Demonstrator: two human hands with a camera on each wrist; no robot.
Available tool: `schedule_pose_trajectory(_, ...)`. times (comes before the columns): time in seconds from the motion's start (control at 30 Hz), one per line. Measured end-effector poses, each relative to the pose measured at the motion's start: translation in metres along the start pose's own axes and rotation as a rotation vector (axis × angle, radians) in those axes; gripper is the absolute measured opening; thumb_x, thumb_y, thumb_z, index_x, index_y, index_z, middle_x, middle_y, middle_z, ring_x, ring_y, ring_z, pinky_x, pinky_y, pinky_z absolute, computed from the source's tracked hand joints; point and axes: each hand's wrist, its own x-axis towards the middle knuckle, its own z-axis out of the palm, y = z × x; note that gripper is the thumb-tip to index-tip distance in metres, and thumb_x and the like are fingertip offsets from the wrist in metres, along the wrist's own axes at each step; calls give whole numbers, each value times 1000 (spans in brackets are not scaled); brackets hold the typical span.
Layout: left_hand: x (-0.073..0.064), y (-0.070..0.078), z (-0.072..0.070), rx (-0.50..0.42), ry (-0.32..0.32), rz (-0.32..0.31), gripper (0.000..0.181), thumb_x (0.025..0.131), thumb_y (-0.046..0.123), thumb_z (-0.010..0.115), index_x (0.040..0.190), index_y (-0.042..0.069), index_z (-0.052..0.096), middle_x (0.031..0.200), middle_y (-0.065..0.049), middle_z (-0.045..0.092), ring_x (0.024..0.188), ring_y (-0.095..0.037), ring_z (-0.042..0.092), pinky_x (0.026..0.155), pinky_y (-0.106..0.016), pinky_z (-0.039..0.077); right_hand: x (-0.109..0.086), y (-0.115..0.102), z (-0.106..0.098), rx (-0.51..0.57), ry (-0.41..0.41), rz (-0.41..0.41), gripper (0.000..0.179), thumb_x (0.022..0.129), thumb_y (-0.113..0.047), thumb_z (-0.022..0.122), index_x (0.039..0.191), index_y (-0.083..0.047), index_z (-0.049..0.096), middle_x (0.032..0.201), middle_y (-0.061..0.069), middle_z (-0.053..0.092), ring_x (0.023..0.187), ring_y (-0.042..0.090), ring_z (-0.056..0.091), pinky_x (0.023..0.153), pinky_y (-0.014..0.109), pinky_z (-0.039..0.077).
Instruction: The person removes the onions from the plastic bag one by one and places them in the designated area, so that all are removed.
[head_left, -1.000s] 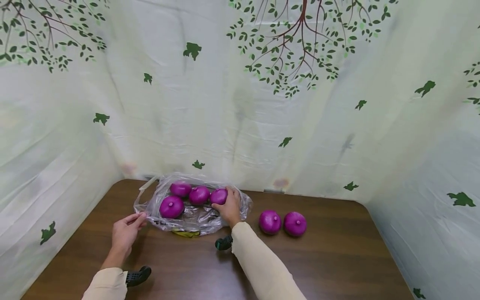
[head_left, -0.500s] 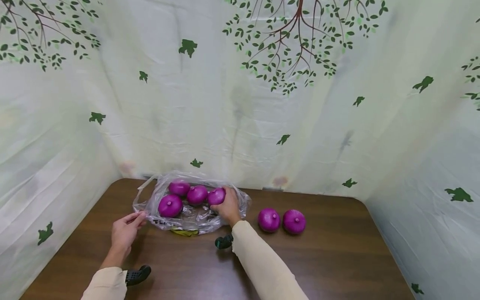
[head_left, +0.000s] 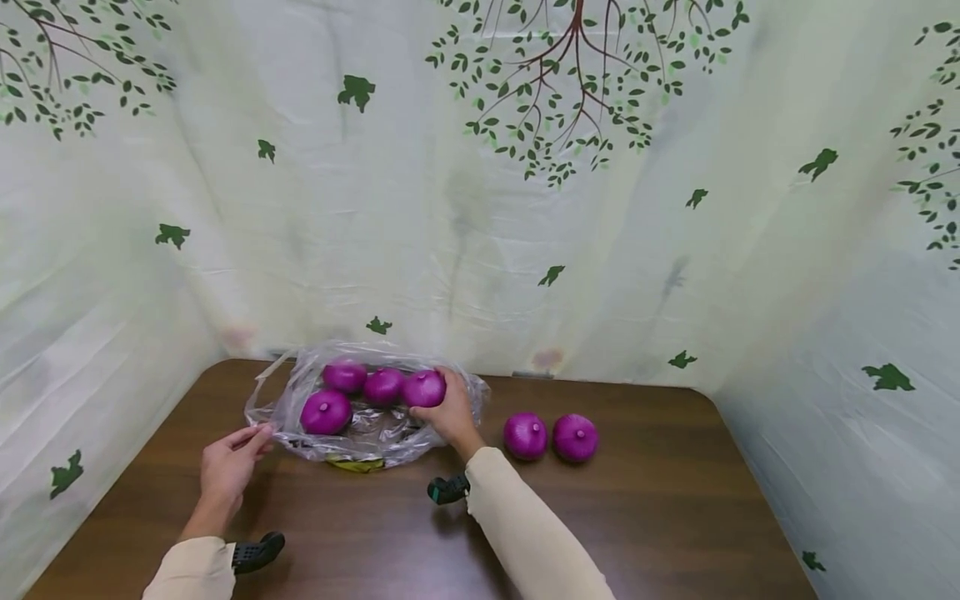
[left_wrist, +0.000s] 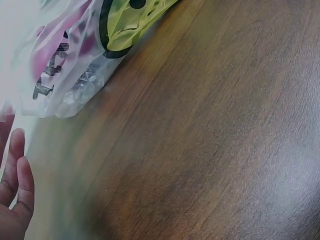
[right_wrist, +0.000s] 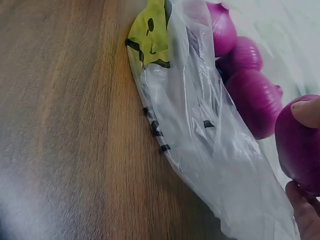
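Clear plastic bag (head_left: pixel 411 450), long axis left-to-right, purple onion (head_left: pixel 423 389) in right-hand fingers (head_left: pixel 453 388)

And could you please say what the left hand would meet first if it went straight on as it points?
The plastic bag, whose edge the left hand seems to pinch; next, probably the nearest purple onion, though depth is unclear.

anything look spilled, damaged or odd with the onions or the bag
Nothing stands out as spilled or damaged. The clear printed plastic bag is crumpled, which seems normal for thin plastic. Two round purple onions sit beside it on the brown wood-grain table, with no visible damage.
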Motion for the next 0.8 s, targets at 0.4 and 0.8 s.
schedule_pose_trajectory(0.4,2,-2,-4,0,-22,-32,62,94,40,58,133,-8,52,82,13,66,72,1,63,65,-9,45,-17,4,-15,53,-3,-42,80,68,-13,88,137,-6,48,133,15,50,120,33,50,97,49,44)
schedule_pose_trajectory(0.8,1,0,0,-16,-20,-40,63,94,41,59,133,-8,51,76,18,64,71,1,63,66,-12,46,-37,4,-38,174,-2,-97,76,68,-7,86,135,-5,49,131,16,51,119,33,51,97,46,44)
